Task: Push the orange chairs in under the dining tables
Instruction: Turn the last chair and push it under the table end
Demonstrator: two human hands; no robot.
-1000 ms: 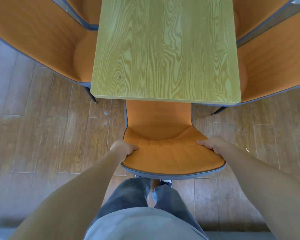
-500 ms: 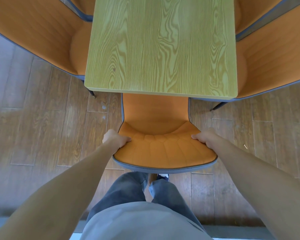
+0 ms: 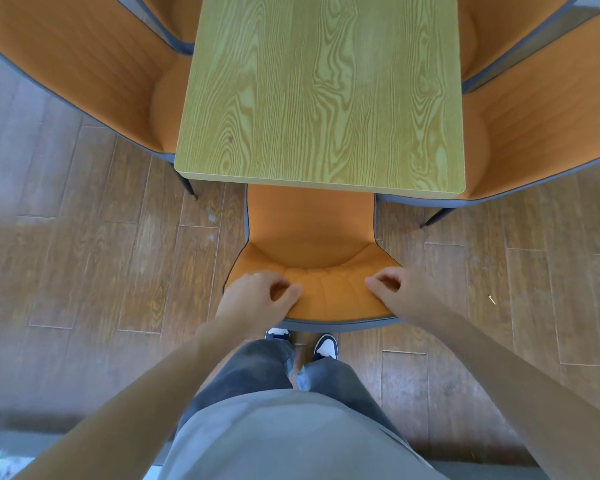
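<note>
The left hand [image 3: 257, 297] lies on the top of the backrest of the orange padded chair with grey piping [image 3: 310, 237], toward its left end, fingers curled with the tips drawn in toward the palm; whether they actually clasp the padding or only rest over it cannot be told. The right hand [image 3: 394, 292] sits the same way at the backrest's right end, fingers bent, its hold equally unclear. The chair's seat runs partly beneath the near edge of the pale green-yellow wood-grain dining table [image 3: 323, 88], with the backrest just clear of that edge. More orange chairs flank the table, one at its left side [image 3: 84, 71] and one at its right [image 3: 541, 126]. All stand on a brown wood-plank floor [image 3: 84, 271].
</note>
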